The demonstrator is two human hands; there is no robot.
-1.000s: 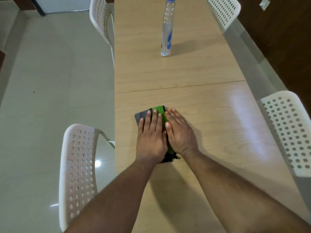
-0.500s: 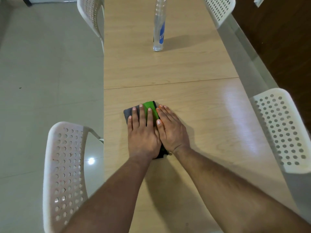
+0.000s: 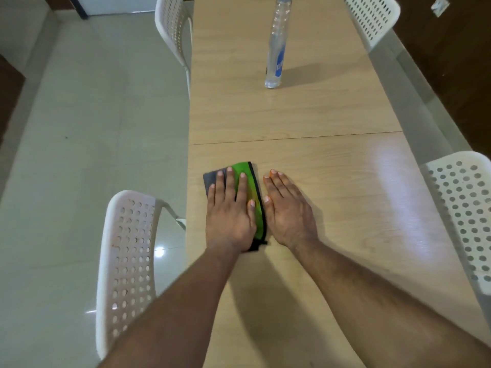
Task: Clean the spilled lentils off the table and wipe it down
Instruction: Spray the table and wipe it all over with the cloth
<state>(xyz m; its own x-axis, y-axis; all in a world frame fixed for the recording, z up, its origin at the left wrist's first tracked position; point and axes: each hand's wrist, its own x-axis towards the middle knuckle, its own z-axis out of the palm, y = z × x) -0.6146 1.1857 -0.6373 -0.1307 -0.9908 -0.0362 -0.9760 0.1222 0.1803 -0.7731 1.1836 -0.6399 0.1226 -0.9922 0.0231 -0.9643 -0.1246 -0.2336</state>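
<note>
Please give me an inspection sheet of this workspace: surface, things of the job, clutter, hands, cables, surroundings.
Surface: wooden table, a seam across it, glossy glare on the right; no lentils seen.
Job's things: folded green and grey cloth lying flat near the table's left edge.
Clutter: clear plastic bottle with blue label, upright, farther along the table.
Hands: left hand flat on the cloth, fingers straight; right hand flat on bare table just right of the cloth.
Cables: nothing seen.
Surroundings: four white perforated chairs, the nearest at the left; tiled floor; dark wall on the right.
</note>
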